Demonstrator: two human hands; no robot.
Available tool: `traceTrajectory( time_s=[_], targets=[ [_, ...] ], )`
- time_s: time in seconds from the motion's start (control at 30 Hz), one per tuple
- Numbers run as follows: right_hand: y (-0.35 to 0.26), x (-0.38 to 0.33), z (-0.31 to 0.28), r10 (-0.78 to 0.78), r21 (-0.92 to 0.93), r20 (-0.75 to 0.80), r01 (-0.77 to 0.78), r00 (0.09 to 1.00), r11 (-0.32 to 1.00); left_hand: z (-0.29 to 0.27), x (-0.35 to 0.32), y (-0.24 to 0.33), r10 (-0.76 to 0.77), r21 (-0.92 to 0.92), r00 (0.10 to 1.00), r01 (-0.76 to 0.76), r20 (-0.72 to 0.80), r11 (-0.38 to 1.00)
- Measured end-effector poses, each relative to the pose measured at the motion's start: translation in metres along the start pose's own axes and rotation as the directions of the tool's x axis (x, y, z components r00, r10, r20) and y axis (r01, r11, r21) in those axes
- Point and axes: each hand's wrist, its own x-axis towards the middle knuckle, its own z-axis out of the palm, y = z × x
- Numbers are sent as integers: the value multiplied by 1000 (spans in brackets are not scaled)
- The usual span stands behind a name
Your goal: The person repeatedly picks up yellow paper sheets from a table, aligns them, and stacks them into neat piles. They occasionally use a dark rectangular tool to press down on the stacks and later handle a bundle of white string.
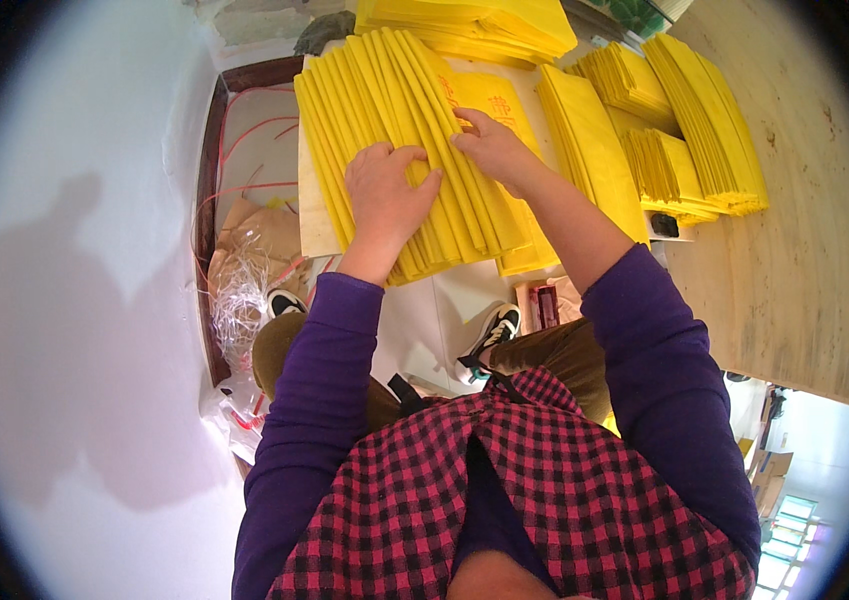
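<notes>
A fanned row of folded yellow cloth pieces [374, 100] lies in front of me, each fold overlapping its neighbour. My left hand [389, 195] rests on top of the row, thumb and forefinger apart. At the row's right edge, my right hand [494, 150] has its thumb and fingertips closed on the edge of a fold. Just right of that edge is a flat yellow piece with red print [506, 110], partly hidden by my right hand and forearm.
More yellow stacks stand at the far side [474, 25] and to the right [704, 120], beside a wooden board [744, 280]. A pale wall [84, 300] borders the left. Clear plastic strands [244, 290] and red cord [244, 188] lie on the floor near my shoe [286, 302].
</notes>
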Motion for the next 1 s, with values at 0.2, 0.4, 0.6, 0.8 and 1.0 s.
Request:
traceTrajectory(
  time_s=[0.2,0.4,0.6,0.8,1.0],
  targets=[
    [3,1,-1,-23,26,26,22,999,999,0,0,0,6,3,1000,-6,-1,1000],
    [5,4,-1,-21,14,9,21,1000,1000,0,0,0,-4,2,1000,4,16,1000],
    [3,4,2,-45,-135,-35,40,998,990,0,1,-2,57,36,998,-56,-27,998],
    [-7,-7,5,-112,-332,-28,96,993,938,0,1,-2,-18,1,998,18,57,1000],
    [-14,-15,16,-100,-447,-56,65,993,892,-1,1,-1,27,38,999,-28,21,999]
  ],
)
